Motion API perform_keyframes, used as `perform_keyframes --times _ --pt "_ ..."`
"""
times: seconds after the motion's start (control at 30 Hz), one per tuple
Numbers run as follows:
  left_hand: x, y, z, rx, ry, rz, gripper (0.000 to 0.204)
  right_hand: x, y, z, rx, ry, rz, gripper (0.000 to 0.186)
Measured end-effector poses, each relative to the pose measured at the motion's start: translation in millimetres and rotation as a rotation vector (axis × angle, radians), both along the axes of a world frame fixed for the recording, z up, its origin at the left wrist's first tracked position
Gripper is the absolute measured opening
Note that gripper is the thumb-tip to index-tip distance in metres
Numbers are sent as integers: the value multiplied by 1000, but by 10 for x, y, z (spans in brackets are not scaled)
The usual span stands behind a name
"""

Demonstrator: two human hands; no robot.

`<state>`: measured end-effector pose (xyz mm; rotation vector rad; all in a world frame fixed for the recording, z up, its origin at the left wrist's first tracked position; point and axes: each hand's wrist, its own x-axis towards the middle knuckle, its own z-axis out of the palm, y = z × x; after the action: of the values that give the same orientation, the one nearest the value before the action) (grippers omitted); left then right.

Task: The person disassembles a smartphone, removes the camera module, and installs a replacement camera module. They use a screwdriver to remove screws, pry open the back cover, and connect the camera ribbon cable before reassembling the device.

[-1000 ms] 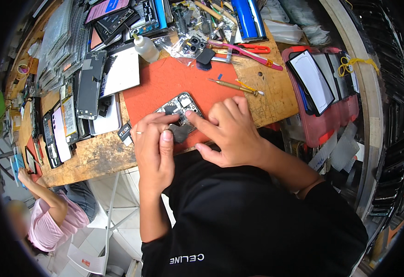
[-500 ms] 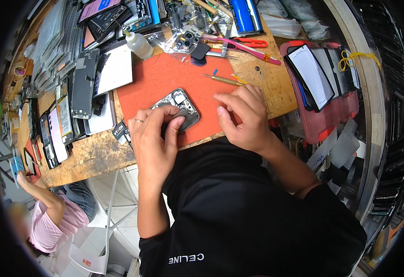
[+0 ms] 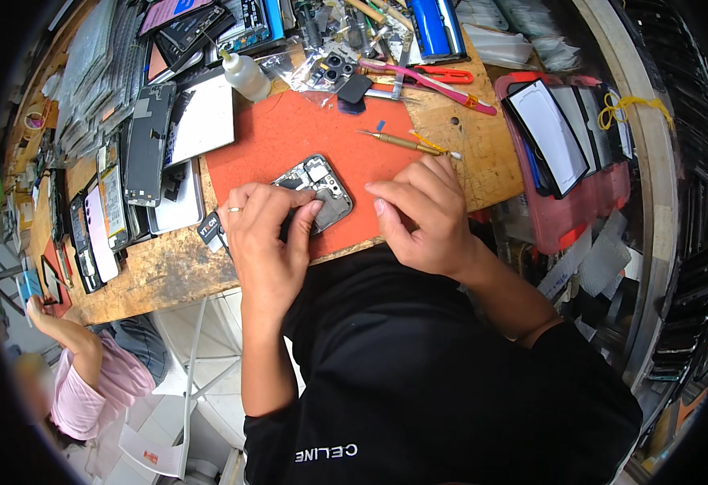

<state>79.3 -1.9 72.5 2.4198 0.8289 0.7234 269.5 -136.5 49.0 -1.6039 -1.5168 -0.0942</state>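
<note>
An opened phone (image 3: 335, 212) lies on the orange mat (image 3: 273, 133), its circuit board and small inner parts exposed. My left hand (image 3: 261, 230) is over its left side, with thumb and index finger closed together at its lower middle. Those fingers cover part of the phone, and anything small between them is hidden. Off the phone's right side hovers my right hand (image 3: 426, 214), fingers loosely curled, thumb and index tip apart, with nothing visible between them. Just beyond it lie a brass-coloured pen-like tool (image 3: 398, 141) and a thin yellow stick (image 3: 426, 141).
A white squeeze bottle (image 3: 245, 77), a pink toothbrush (image 3: 443, 87) and red-handled pliers (image 3: 443, 75) lie along the back. Phone parts (image 3: 147, 149) are piled left. A pink-red bin (image 3: 560, 218) stands right. Another person in a pink shirt (image 3: 99, 388) sits at lower left.
My right hand has shifted slightly left and toward me, showing more of the tools behind it. My left hand has moved slightly left, its fingers still on the phone.
</note>
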Motion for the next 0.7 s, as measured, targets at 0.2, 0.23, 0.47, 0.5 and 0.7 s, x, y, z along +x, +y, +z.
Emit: perform_keyframes --times 0.2,0.23,0.47,0.5,0.7 --pt "-14 69 26 -125 8 -22 9 -45 45 -55 9 -17 27 29" --pt "-2 80 28 -121 13 -32 9 -41 48 -64 14 -11 25 29" --pt "29 90 56 -57 32 -60 10 -39 59 -76 12 -35 15 25" --pt "28 83 53 -44 31 -60 10 -42 59 -75 12 -45 18 26" --pt "-5 101 30 -95 -36 -100 10 -42 61 -83 19 -60 20 28"
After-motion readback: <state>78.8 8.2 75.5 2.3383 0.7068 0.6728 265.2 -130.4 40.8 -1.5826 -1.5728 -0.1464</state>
